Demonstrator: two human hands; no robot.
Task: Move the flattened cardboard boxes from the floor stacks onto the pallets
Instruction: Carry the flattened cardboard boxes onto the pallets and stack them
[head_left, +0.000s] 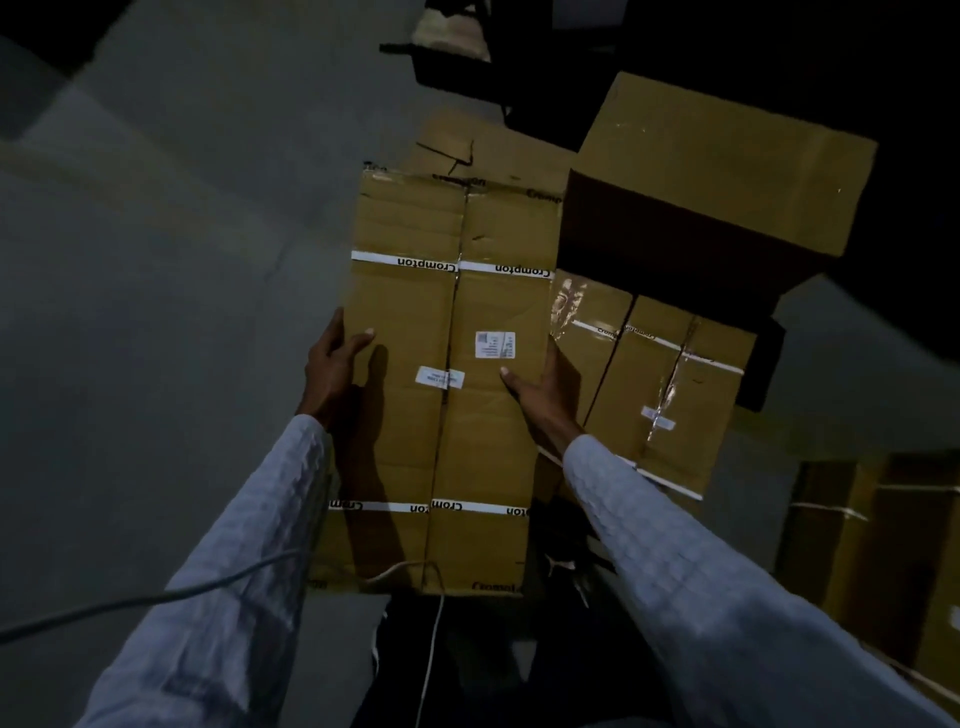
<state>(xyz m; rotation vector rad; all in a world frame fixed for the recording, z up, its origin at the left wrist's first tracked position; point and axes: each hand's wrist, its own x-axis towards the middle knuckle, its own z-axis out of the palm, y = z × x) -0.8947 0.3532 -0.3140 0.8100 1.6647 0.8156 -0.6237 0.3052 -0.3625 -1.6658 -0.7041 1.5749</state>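
Down at waist height in front of the person, a flattened cardboard box (447, 384) is held between two hands, its long side running away from the body. Left hand (332, 364) clasps the left edge, thumb lying across the top face and the other fingers curled out of sight below. Right hand (543, 387) grips the right edge the same way — thumb on top near a small white label (495, 345), the rest hidden underneath. Both forearms wear pale blue sleeves (691, 571). White tape bands printed "Crompton" (452, 266) cross the box near its far and near ends.

Just beside its right edge, lower down, lies another flattened box (670, 389) with shiny clear tape, and beyond that stands an assembled carton (727, 161), upright and partly overhanging it. More brown cardboard (878, 545) sits at the far right, dim and hard to make out. Grey floor (156, 312) spreads to the left — a thin white cable (431, 654) dangles below the held box.
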